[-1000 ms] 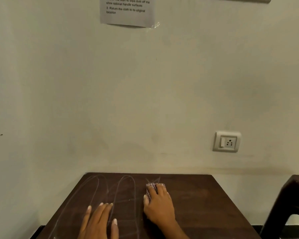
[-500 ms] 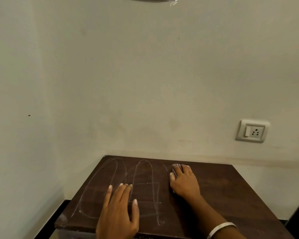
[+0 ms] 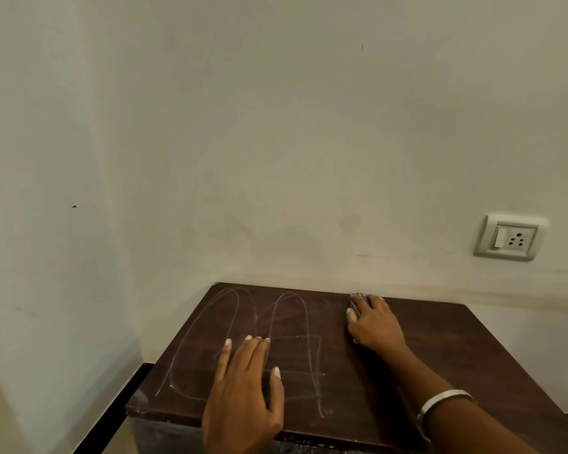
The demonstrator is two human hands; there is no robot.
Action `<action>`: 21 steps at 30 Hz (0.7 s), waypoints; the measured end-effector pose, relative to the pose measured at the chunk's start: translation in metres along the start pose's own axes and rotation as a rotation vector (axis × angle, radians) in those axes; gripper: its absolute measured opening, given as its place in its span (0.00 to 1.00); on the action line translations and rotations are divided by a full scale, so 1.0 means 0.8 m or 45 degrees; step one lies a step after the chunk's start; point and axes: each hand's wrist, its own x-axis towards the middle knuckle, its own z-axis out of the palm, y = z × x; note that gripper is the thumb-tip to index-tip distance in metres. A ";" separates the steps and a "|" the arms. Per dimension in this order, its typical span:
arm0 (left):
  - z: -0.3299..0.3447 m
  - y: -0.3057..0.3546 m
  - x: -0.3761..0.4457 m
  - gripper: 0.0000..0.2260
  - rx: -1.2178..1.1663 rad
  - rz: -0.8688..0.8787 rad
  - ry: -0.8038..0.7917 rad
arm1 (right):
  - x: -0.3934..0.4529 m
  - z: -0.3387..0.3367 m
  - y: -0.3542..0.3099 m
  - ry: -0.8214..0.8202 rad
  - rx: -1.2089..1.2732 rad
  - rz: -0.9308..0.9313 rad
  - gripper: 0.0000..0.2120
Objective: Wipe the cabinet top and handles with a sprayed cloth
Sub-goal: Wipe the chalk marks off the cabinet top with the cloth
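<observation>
Both hands are down: my right hand (image 3: 376, 324) presses flat on the checked cloth (image 3: 358, 301) at the far edge of the cabinet top (image 3: 473, 362), my left hand (image 3: 243, 393) rests spread and empty nearer me. Looping streaks (image 3: 243, 322) left of the cloth suggest that side is wiped; the right side and the unseen handles remain.

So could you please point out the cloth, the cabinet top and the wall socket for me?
cloth (image 3: 357, 300): head view, checked edge beyond the fingertips.
cabinet top (image 3: 473, 352): head view, bare right part.
wall socket (image 3: 511, 238): head view, faceplate middle.
</observation>
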 end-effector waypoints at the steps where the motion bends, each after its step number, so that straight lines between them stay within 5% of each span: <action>1: 0.000 0.000 0.000 0.23 0.006 0.000 0.002 | 0.001 0.004 -0.008 -0.001 0.003 -0.012 0.26; 9: -0.002 0.001 0.000 0.24 -0.025 -0.012 0.041 | 0.013 0.023 -0.057 -0.074 0.077 -0.215 0.25; 21: -0.002 0.004 -0.003 0.23 -0.036 0.005 0.039 | 0.031 0.034 -0.065 -0.006 0.030 -0.097 0.26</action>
